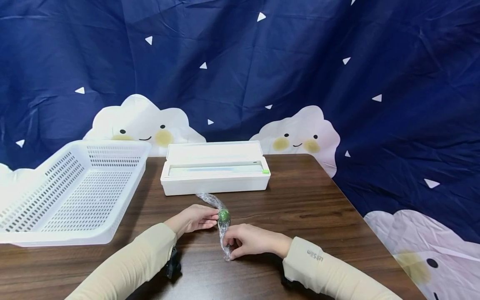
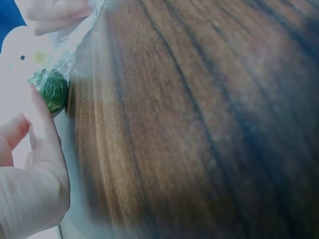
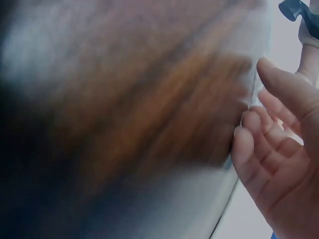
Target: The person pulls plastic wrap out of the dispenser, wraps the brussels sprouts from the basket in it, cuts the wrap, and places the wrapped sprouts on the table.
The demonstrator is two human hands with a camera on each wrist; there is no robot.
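A small, round, dark green item (image 1: 223,215), its kind unclear, sits inside clear cling film (image 1: 211,200) gathered into a narrow strip on both sides of it. The left hand (image 1: 196,218) holds the wrapped item from the left, its fingertips against it. One finger reaches onto the green surface (image 2: 54,92) in the left wrist view. On the near side, the right hand (image 1: 252,241) pinches the film's tail between thumb and curled fingers. In the right wrist view, the right hand (image 3: 286,144) shows bent fingers, and the film there is hard to make out.
Behind the hands stands a long white cling film box (image 1: 215,185), lid raised, with a green tab at its right end. A white perforated basket (image 1: 105,235) takes up the left of the brown wooden table (image 1: 300,200). A blue patterned cloth (image 1: 240,62) hangs behind.
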